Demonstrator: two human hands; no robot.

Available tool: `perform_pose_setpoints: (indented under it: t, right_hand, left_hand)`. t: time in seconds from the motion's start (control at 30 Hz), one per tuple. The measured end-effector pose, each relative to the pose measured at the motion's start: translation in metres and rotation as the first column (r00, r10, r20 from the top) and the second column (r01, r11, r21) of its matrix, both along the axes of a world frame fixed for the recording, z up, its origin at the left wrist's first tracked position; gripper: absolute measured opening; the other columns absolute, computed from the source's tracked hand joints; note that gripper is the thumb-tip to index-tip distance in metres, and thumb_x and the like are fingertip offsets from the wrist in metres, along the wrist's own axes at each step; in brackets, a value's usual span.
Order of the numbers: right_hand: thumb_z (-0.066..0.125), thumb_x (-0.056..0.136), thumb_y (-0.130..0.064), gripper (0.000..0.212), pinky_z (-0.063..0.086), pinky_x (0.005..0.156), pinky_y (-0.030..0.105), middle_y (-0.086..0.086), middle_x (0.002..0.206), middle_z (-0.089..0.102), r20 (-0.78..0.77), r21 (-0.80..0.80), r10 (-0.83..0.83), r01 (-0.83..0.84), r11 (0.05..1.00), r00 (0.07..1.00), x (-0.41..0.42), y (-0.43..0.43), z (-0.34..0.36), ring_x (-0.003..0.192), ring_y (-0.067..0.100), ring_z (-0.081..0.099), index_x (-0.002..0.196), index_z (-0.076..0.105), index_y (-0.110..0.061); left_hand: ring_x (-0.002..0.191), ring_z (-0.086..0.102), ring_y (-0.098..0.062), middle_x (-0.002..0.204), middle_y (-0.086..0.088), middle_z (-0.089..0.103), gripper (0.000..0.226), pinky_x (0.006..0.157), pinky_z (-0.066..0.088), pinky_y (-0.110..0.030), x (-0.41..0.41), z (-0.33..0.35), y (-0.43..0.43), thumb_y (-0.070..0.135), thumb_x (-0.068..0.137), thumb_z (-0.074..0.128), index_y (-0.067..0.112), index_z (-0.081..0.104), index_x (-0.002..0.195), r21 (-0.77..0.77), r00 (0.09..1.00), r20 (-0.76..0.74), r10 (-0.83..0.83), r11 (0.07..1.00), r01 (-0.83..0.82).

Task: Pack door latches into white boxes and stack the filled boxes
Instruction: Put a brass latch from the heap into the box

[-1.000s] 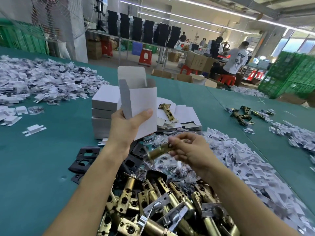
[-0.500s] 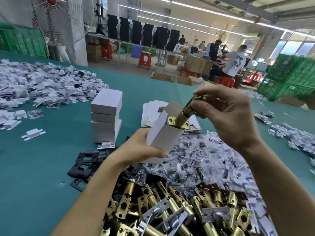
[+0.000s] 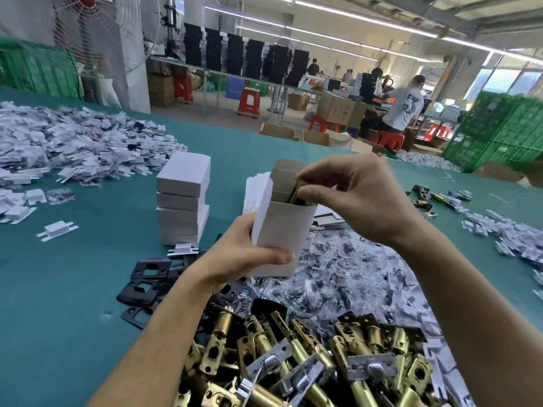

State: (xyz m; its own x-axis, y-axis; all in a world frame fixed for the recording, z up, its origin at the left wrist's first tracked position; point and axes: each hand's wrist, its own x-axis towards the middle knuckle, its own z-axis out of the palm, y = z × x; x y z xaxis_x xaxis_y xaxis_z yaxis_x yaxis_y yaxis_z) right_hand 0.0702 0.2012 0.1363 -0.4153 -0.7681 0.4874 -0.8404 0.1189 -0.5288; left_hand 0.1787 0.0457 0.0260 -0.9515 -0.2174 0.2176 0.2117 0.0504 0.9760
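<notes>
Just under the fingertips of our right hand [image 3: 352, 201], the latch [image 3: 295, 193] sits partly inside the box [image 3: 282, 230], pinched. Our left hand [image 3: 238, 257] grips the box upright. We judge: push straight down, flaps clear.

The scene is lit brightly by ceiling tubes [image 3: 364, 18] and windows [image 3: 499, 82]; edges are bent by the wide lens, and the left pile [image 3: 73, 142] is blurred.

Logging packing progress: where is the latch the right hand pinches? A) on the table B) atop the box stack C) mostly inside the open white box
C: only the top of the latch shows above the rim of the white box that the left hand holds, the right hand pinching it.
</notes>
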Motion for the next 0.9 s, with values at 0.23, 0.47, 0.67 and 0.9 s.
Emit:
perform_pose_setpoints:
  t: [0.23,0.47,0.67,0.9]
  right_hand:
    - [0.078,0.084,-0.019,0.013,0.041,0.065,0.009,-0.012,0.087,0.074,-0.030,-0.009,-0.001,0.001,1.000,1.000,0.006,-0.003,-0.004,0.071,-0.008,0.060,0.097,0.079,-0.018]
    - [0.064,0.092,-0.034,0.017,0.040,0.074,0.015,-0.011,0.094,0.057,-0.111,-0.020,-0.061,0.059,0.998,0.992,0.000,0.004,-0.011,0.088,-0.001,0.051,0.095,0.078,-0.024]
    - [0.060,0.097,-0.013,0.016,0.052,0.073,0.022,-0.008,0.092,0.066,0.080,-0.253,-0.358,0.366,0.895,0.930,-0.040,0.044,-0.038,0.077,0.000,0.059,0.103,0.068,-0.026]
    - [0.047,0.094,-0.001,0.037,0.055,0.069,0.037,0.015,0.124,0.065,-0.119,0.440,-0.711,0.679,0.588,0.693,-0.084,0.103,-0.104,0.080,0.028,0.068,0.121,0.068,-0.015]
  left_hand:
    - [0.084,0.066,-0.011,0.092,-0.005,0.070,0.031,0.073,0.056,-0.024,0.001,0.003,0.003,0.016,0.071,0.080,0.024,0.072,0.100,-0.026,0.999,-0.037,-0.028,0.999,0.027]
    - [0.087,0.071,-0.013,0.094,-0.001,0.075,0.032,0.072,0.055,-0.022,0.001,0.003,0.003,0.018,0.068,0.083,0.031,0.076,0.096,0.094,0.999,-0.039,0.018,0.995,-0.014]
    - [0.091,0.072,-0.019,0.097,-0.003,0.075,0.045,0.072,0.060,-0.035,0.002,0.006,0.001,0.031,0.058,0.087,0.026,0.075,0.100,0.239,0.988,-0.096,0.120,0.967,-0.094]
    - [0.091,0.072,-0.016,0.095,-0.002,0.076,0.034,0.073,0.059,-0.032,0.001,0.009,0.007,0.024,0.064,0.088,0.031,0.078,0.095,0.221,0.980,-0.142,0.140,0.969,-0.107]
